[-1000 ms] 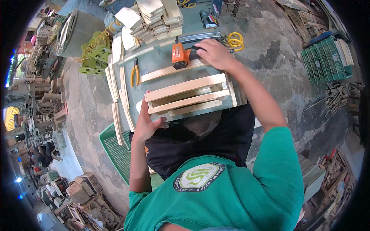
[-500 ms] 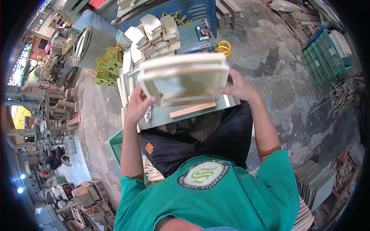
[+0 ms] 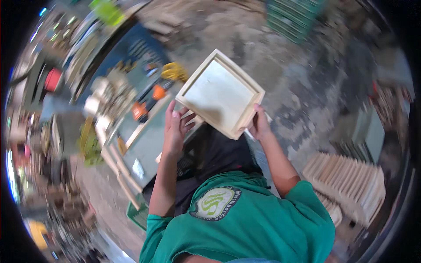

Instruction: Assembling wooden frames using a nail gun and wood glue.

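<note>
A shallow pale wooden tray, square with raised rims, is held up in front of me, turned so that one corner points away. My right hand grips its right corner, thumb on the rim and fingers partly hidden below. Beside the lower left edge is my left hand, its fingers apart and slightly curled. The fingertips are close to the tray's edge; whether they touch it I cannot tell. A shadow falls on the tray's flat inner panel.
To the left, a work table carries wooden strips, orange-and-black tools and piled wooden pieces. A yellow coiled hose lies at its far end. Stacked wooden parts stand at right, green crates far off.
My view has swung to the right, away from the table. The tray has turned from tilted on edge to showing its inner panel. My left hand's grip on its side has loosened.
</note>
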Demonstrator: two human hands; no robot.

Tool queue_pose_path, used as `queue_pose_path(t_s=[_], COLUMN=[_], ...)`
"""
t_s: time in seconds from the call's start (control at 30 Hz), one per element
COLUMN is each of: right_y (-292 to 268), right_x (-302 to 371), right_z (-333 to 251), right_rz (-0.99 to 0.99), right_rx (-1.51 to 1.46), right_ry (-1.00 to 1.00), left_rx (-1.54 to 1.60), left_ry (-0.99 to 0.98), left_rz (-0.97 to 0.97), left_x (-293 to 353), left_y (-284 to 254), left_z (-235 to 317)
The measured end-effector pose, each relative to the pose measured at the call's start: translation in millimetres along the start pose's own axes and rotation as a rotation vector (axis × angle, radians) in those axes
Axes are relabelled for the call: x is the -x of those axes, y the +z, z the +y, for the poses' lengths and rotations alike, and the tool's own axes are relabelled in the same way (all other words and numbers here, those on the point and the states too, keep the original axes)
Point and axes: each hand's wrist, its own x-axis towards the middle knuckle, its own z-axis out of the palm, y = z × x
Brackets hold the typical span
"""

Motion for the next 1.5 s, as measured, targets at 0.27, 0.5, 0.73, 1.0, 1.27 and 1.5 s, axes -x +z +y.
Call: queue_pose_path(t_s=[0.27,0.5,0.73,1.0,1.27,1.5], right_y=[-176,-302,-308,-346,-416,-507], right_x=[117,231,381,547,639,692], right_z=[22,143,193,100,5,1], right_rz=[0.537,1.345,2.220,2.477,2.510,2.384], right_rx=[-0.395,-0.180,-0.453,-0.747,-0.715,-0.491], right_ry=[-0.393,-0.518,-0.625,-0.826,-0.502,-0.005], left_rx=[-0.531,-1.173,-1.331,-1.314,-1.421,-1.433], left_ry=[-0.293,0.162,0.424,0.411,0.360,0.303], left_rz=[-0.390,-0.686,-0.556,-0.507,-0.493,-0.547], left_x=[-34,-27,-12,-4,-2,-5], left_y=[60,70,80,79,81,77], left_z=[-109,-189,-193,-193,-181,-166])
